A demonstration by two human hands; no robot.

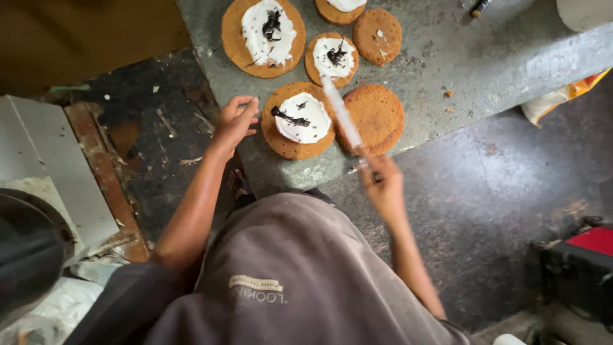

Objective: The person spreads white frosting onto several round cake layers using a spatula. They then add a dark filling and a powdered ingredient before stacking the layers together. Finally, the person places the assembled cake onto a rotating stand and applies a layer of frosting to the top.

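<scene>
On the grey stone counter [485, 57], six brown sponge rounds lie near its front left corner. Three already carry white cream with dark chocolate bits: the large round [263, 36] toward the back, the small round [331, 59] beside it, and the front round [298, 119] near the front edge. A fourth at the back edge shows cream but is cut off by the frame. Two are bare: the small plain round [378, 36] and the plain round [375, 117] at the front. The creaming looks about half done.

The left hand [234, 122] rests at the counter's left edge, fingers loosely curled and just touching the front round's rim, holding nothing. The right hand [383, 185], off the front edge, is closed around the handle of a long spatula [341, 115], whose cream-smeared blade reaches across the front rounds toward the small creamed one.
</scene>
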